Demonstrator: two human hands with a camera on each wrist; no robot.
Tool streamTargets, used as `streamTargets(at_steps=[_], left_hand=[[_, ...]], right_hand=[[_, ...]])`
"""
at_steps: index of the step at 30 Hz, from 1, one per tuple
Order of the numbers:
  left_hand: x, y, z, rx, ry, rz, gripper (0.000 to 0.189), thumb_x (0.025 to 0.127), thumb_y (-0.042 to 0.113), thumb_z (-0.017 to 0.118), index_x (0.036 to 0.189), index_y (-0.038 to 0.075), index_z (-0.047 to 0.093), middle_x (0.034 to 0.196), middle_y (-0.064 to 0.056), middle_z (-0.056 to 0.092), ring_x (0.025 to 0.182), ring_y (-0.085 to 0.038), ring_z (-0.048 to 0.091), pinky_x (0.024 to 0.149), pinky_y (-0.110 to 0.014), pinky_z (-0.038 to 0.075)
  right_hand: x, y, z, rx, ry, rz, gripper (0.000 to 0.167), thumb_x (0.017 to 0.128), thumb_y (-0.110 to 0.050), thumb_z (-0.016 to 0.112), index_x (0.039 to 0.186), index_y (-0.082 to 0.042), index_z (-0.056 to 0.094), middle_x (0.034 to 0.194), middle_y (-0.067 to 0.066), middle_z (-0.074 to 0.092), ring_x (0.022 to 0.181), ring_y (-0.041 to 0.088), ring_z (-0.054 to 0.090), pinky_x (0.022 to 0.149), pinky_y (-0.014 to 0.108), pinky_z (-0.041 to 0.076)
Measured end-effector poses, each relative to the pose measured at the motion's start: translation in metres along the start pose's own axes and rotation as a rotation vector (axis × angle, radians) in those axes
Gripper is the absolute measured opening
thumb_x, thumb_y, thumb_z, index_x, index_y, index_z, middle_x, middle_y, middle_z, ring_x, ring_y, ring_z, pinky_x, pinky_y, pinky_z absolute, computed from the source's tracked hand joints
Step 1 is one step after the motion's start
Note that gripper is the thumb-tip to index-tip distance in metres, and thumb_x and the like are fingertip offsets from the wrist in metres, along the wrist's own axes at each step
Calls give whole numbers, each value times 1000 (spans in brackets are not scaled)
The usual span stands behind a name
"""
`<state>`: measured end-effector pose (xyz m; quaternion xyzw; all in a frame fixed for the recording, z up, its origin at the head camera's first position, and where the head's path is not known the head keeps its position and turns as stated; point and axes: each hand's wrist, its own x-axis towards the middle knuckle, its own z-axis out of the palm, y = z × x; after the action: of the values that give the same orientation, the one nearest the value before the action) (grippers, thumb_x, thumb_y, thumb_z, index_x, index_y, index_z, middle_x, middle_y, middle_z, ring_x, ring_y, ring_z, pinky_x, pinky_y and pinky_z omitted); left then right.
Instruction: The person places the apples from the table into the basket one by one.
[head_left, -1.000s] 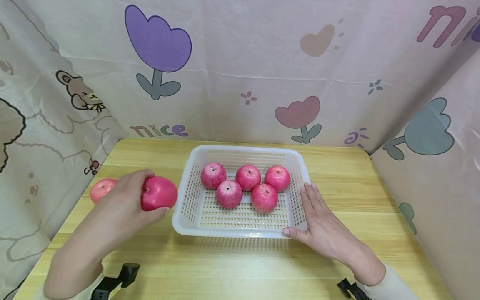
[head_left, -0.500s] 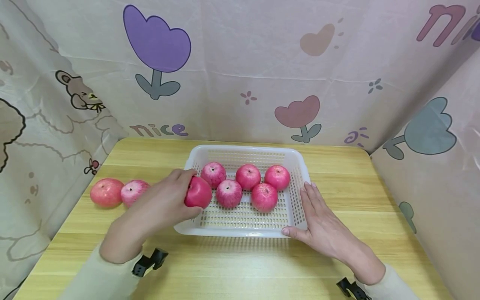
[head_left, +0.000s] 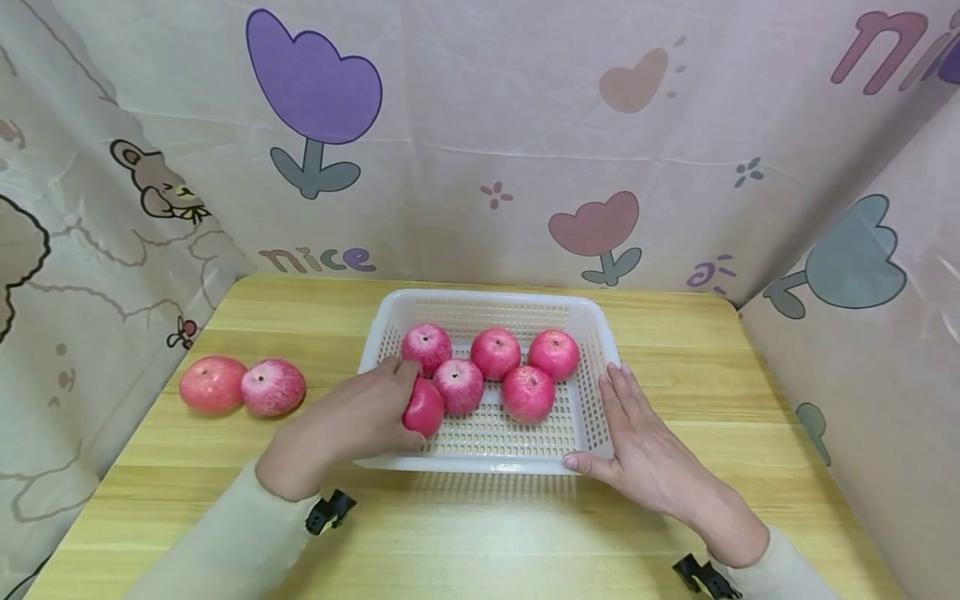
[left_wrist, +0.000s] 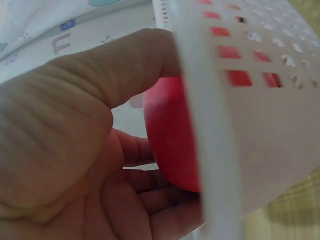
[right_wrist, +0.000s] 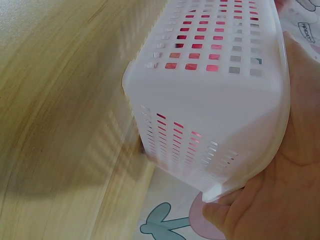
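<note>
A person's left hand (head_left: pixel 375 408) holds a red apple (head_left: pixel 424 408) between thumb and curled fingers, inside the left end of a white basket (head_left: pixel 480 465). The right hand (head_left: pixel 648 454) lies with fingers extended along the basket's right rim, thumb at its near corner. Within the basket sit five more apples (head_left: pixel 497 354); two others (head_left: pixel 273 388) lie touching on the wooden table (head_left: pixel 480 542), left of the basket. A printed cloth (head_left: pixel 465 100) hangs behind it. To set the apple down well, I would lower it gently and loosen the fingers only once the basket's floor bears it; whether it touches there, I cannot tell. The left wrist view reveals those curled fingers, hidden from overhead; the head view shows every apple, where the right wrist view gives only red patches through the basket's holes.
</note>
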<state>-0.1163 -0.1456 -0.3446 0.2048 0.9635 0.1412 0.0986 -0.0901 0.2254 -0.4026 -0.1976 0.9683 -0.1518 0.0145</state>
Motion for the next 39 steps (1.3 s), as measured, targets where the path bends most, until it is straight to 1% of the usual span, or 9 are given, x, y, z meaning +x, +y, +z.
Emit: streamTargets(at_steps=[4, 6, 10, 13, 24, 30, 39], left_hand=[[6, -1, 7, 14, -17, 28, 74, 77, 29, 90, 132, -6, 54, 109, -12, 60, 95, -23, 59, 88, -43, 59], [8, -1, 10, 21, -32, 33, 76, 77, 29, 90, 133, -6, 54, 110, -13, 60, 96, -24, 59, 89, -43, 59], [12, -1, 13, 35, -61, 36, 82, 76, 28, 92, 138, -8, 52, 116, -17, 62, 101, -26, 59, 96, -46, 58], [14, 0, 15, 41, -83, 28, 84, 76, 28, 94, 140, -8, 53, 121, -19, 63, 105, -28, 60, 100, -48, 57], [21, 0, 18, 61, -137, 11, 77, 76, 25, 94, 136, -7, 56, 116, -16, 64, 101, -27, 59, 100, -46, 56], [23, 1, 20, 63, -158, -5, 82, 76, 25, 94, 139, -7, 54, 121, -18, 64, 104, -29, 59, 104, -47, 55], [25, 2, 22, 54, -181, -31, 86, 75, 26, 95, 142, -7, 53, 123, -18, 64, 105, -30, 60, 103, -49, 55]], right_hand=[[0, 0, 0, -2, 0, -1, 120, 91, -73, 67, 162, 12, 20, 172, 32, 12, 161, 49, 10, 124, 65, 29], [0, 0, 0, -3, 3, -5, 120, 91, -73, 67, 162, 13, 21, 172, 33, 12, 161, 49, 11, 124, 65, 29], [0, 1, 0, -5, 4, -4, 120, 91, -73, 66, 162, 12, 20, 172, 33, 12, 161, 49, 11, 124, 65, 28], [1, 1, 0, -5, -1, -2, 120, 91, -73, 66, 163, 12, 20, 173, 32, 11, 161, 48, 10, 124, 65, 28], [0, 0, 1, 2, -2, 2, 120, 91, -72, 67, 163, 12, 19, 173, 32, 11, 161, 49, 10, 124, 65, 28], [-1, 1, 1, -7, 7, -6, 120, 91, -72, 67, 162, 12, 20, 172, 33, 12, 161, 49, 11, 124, 65, 29], [-1, 1, 1, -8, 8, -9, 120, 91, -72, 67, 162, 12, 21, 172, 32, 13, 161, 49, 12, 123, 65, 30]])
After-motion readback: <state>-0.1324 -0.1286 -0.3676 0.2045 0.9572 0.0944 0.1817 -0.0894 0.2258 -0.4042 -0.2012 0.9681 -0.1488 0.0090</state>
